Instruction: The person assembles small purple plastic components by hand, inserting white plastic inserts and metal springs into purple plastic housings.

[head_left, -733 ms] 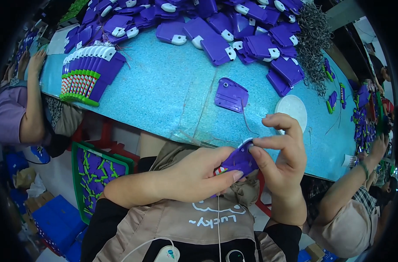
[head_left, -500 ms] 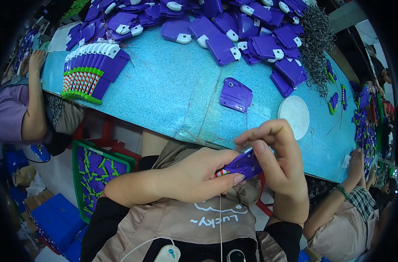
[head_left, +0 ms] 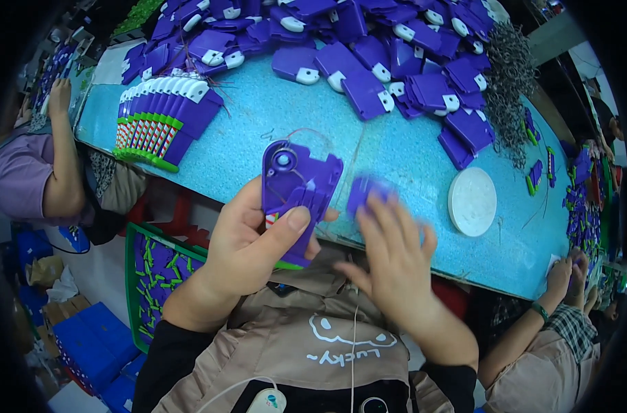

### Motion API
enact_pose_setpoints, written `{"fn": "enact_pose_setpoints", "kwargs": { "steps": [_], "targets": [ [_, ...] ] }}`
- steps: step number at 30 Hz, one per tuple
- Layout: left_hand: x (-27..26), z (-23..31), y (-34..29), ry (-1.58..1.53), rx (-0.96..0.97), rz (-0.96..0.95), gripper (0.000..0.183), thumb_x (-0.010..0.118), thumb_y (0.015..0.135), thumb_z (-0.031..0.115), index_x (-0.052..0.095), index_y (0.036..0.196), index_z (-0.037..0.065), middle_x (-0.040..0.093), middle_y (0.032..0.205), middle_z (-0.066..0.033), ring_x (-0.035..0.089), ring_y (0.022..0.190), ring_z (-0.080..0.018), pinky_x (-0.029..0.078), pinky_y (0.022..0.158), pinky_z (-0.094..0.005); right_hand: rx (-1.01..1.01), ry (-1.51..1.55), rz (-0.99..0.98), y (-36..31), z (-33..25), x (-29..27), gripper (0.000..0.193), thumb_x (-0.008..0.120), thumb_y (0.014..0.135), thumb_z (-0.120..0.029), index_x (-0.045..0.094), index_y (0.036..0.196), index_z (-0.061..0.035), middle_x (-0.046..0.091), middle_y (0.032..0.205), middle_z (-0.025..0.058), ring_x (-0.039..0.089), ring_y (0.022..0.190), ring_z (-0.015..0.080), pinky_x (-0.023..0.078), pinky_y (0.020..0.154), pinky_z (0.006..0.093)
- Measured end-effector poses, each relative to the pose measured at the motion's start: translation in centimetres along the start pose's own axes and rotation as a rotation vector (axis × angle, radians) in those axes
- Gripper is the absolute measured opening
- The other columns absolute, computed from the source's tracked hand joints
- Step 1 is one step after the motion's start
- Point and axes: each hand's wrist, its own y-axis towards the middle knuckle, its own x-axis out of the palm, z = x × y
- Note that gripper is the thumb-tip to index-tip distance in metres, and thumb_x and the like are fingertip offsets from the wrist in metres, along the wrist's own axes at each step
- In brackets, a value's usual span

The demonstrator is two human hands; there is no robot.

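My left hand grips an open purple plastic case half above the table's near edge, its inner side facing up. A round fitting, thin wire and a striped red-and-white strip show in it, with green at its lower end. My thumb presses across its lower part. Just to the right, my right hand is blurred by motion, its fingers stretched out and the thumb apart. Its fingertips overlap a smeared purple plate on the table; whether they touch it cannot be made out.
A fanned row of purple pieces with white tips lies at left. Purple plates heap along the back beside a pile of grey metal rings. A round white dish stands right. A green crate sits below left; co-workers flank me.
My left hand has raised the case half up and left, turning its inside into view. My right hand has left it and moved over the loose plate, fingers spreading.
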Motion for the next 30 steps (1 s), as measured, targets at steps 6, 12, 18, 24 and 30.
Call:
{"fn": "enact_pose_setpoints", "kwargs": {
  "steps": [6,12,18,24,30],
  "targets": [
    [1.5,-1.6,-0.6,0.047,-0.098,-0.162,0.029,0.044,0.088,0.005,0.043,0.117,-0.001,0.058,0.102,-0.0101,0.054,0.077,-0.0085,0.046,0.067,-0.0234,0.143,0.632,0.303,-1.0,1.4,-2.4,0.038,0.061,0.070,0.005,0.056,0.107,-0.0005,0.057,0.087,0.0137,0.056,0.075,0.0244,0.042,0.067,0.0275],
    [2.6,-2.5,-0.3,0.417,0.108,-0.513,0.039,0.042,0.086,0.001,0.035,0.124,-0.004,0.057,0.099,-0.0114,0.054,0.080,-0.0114,0.044,0.070,-0.0264,0.060,0.733,0.601,-0.8,1.3,-1.6,0.024,0.069,0.070,-0.003,0.055,0.090,-0.0022,0.052,0.089,0.0117,0.050,0.079,0.0225,0.041,0.073,0.0316],
    [3.2,-2.6,-0.7,0.460,0.180,-0.423,0.028,0.054,0.086,0.013,0.047,0.109,-0.002,0.055,0.081,-0.0130,0.056,0.068,-0.0233,0.044,0.061,-0.0318,0.078,0.810,0.616,-1.0,1.5,-0.9,0.026,0.071,0.071,-0.013,0.055,0.090,-0.0039,0.044,0.096,0.0120,0.044,0.091,0.0237,0.037,0.083,0.0356],
    [3.0,-1.9,-0.5,0.475,0.119,-0.423,0.020,0.059,0.086,0.018,0.056,0.093,0.000,0.055,0.069,-0.0093,0.054,0.057,-0.0206,0.042,0.054,-0.0291,0.197,1.037,0.296,-1.8,2.1,-1.2,0.021,0.068,0.075,-0.018,0.056,0.082,-0.0023,0.057,0.079,0.0122,0.053,0.069,0.0219,0.042,0.063,0.0299],
    [3.0,-1.2,0.7,0.492,0.428,-0.354,0.026,0.062,0.083,0.021,0.061,0.094,-0.002,0.059,0.075,-0.0117,0.057,0.065,-0.0209,0.044,0.058,-0.0293,-0.090,0.751,0.315,-0.8,1.9,-2.6,0.027,0.072,0.072,-0.023,0.056,0.080,-0.0025,0.055,0.069,0.0088,0.052,0.060,0.0239,0.039,0.053,0.0315]
  ]
}}
